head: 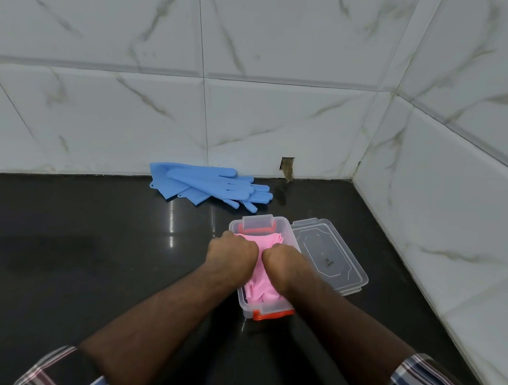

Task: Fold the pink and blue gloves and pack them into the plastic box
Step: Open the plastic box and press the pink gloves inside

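Note:
The clear plastic box [281, 305] with orange clasps sits on the black counter, and folded pink gloves [263, 291] lie inside it. My left hand [232, 252] and my right hand [281, 262] are side by side in the box, fingers bent down into the pink gloves and hidden from view. Pink material shows beyond my knuckles and below my wrists. The blue gloves [211, 188] lie flat, overlapping each other, by the back wall, well apart from the box.
The box's clear lid [329, 256] lies flat on the counter, touching the box's right side. Marble-tiled walls close the counter at the back and right. A small hole [287, 167] is in the back wall near the corner. Black counter [79, 256] stretches left.

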Motion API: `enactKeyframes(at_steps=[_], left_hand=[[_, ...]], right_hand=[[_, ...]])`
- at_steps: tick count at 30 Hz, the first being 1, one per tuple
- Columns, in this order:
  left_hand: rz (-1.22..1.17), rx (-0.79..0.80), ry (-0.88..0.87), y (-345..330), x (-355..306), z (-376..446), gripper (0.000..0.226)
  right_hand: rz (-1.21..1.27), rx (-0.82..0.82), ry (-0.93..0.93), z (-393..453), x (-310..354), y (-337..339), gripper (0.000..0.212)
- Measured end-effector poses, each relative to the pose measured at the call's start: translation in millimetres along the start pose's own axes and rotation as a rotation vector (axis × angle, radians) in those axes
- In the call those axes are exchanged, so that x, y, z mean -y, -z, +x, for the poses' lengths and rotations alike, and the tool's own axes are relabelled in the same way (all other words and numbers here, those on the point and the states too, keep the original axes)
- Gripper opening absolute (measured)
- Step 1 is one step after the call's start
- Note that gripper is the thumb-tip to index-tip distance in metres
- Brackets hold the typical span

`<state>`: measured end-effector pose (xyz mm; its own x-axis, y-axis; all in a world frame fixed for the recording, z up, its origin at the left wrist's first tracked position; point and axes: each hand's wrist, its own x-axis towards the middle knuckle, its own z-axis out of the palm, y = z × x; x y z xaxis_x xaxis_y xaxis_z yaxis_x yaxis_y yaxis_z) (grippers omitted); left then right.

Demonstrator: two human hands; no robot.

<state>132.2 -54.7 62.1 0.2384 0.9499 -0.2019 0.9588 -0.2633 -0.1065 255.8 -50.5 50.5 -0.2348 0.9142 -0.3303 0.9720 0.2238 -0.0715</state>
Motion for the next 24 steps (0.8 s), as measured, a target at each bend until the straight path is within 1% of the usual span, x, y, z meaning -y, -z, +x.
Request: enactKeyframes(at_steps=[2,3,4,6,8,9,10,12,14,17,19,22,24], left_hand=[[0.029,0.016,0.0,0,-1,-1,0.028],[0.035,0.019,0.003,0,0,-1,0.031],[0.037,0.006,0.005,0,1,-1,0.036],[0.032,-0.042,0.004,1,5,-2,0.043],[0.028,-0.083,-0.022,2,5,-2,0.047],[0.029,-0.093,-0.048,3,4,-2,0.048],[0.029,-0.093,-0.078,3,2,-1,0.048],[0.033,-0.058,-0.132,3,-2,-1,0.048],[0.061,-0.004,-0.167,1,-2,1,0.043],[0.134,0.062,-0.184,0,-3,7,0.034],[0.181,0.094,-0.159,-2,-7,13,0.032],[0.107,0.163,-0.09,-7,-13,21,0.041],[0.154,0.197,-0.096,-7,-16,23,0.052]], right_hand=[[-0.052,0.032,0.026,-2,-1,0,0.028],[-0.074,0.018,0.044,-3,-2,1,0.029],[-0.105,-0.026,0.081,-3,-3,1,0.027],[-0.18,-0.166,0.147,-6,-7,8,0.022],[-0.308,-0.239,0.193,-7,-10,18,0.027],[-0.368,-0.23,0.213,-6,-12,23,0.033],[-0.403,-0.186,0.224,-5,-14,26,0.041],[-0.413,-0.04,0.212,-1,-17,29,0.055],[-0.435,0.058,0.182,4,-20,25,0.061],[-0.487,0.089,0.155,8,-21,17,0.061],[-0.529,0.081,0.148,7,-18,15,0.06],[-0.583,0.085,0.135,6,-14,11,0.057],[-0.589,0.094,0.13,6,-13,9,0.055]])
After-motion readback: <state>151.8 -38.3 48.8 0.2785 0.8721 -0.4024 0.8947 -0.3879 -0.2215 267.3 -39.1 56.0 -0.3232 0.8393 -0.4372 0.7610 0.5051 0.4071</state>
